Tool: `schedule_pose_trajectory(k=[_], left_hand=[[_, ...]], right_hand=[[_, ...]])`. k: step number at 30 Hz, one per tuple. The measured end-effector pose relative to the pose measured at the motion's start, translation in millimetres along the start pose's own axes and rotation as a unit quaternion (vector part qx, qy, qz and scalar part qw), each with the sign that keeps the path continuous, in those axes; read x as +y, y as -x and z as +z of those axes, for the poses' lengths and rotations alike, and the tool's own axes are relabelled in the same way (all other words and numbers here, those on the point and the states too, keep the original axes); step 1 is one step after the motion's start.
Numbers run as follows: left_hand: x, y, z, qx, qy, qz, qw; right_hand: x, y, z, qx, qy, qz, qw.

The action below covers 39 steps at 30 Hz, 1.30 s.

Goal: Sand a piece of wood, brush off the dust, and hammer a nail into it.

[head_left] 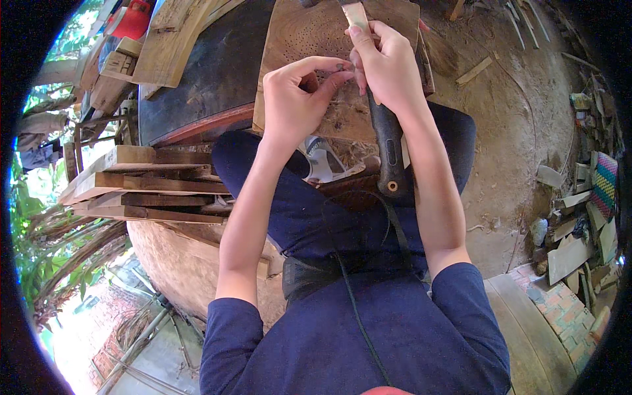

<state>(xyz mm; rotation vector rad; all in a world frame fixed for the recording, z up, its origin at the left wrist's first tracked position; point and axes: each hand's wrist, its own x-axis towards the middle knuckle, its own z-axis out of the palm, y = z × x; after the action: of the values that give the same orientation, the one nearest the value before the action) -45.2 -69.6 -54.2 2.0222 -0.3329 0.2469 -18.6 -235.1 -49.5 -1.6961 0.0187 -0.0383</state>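
My right hand (388, 62) is wrapped round a hammer, its black grip (388, 148) pointing back toward me and its pale shaft (355, 14) running to the far edge, where the head is mostly cut off. Close beside it, my left hand (296, 92) pinches thumb and forefinger together. A small dark thing shows at those fingertips, too small to name, and the right fingers almost touch them. Both hands are above a brown wooden board (289, 43) pitted with many small holes.
Stacked wooden planks (151, 187) lie at my left, with more boards (174, 39) and a red container (130, 18) beyond. A dark panel (197, 72) adjoins the work board. Wood scraps (569, 260) line the right side; a loose stick (475, 70) lies on the dirt floor (507, 131).
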Motion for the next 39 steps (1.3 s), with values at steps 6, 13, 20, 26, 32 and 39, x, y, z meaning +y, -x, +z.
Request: schedule_pose_trajectory(k=[6,13,20,26,32,39], left_hand=[[9,1,0,-0.001,-0.018,0.007,1.0],[6,1,4,0.02,-0.004,0.015,1.0],[4,-1,5,0.02,-0.008,0.034,0.999],[-1,-1,4,0.023,-0.007,0.049,0.998],[-2,-2,6,0.027,-0.008,0.05,0.998],[2,-2,5,0.03,-0.015,0.039,0.999]], right_hand=[[1,0,-1,-0.005,-0.003,-0.005,1.0],[-4,8,-13,-0.027,-0.137,-0.001,0.99],[-23,51,-61,-0.046,-0.084,-0.048,0.994],[-26,81,-79,-0.054,-0.049,-0.043,0.996],[-14,94,-85,-0.046,-0.048,-0.012,0.998],[-2,101,-88,-0.046,-0.044,-0.002,0.998]])
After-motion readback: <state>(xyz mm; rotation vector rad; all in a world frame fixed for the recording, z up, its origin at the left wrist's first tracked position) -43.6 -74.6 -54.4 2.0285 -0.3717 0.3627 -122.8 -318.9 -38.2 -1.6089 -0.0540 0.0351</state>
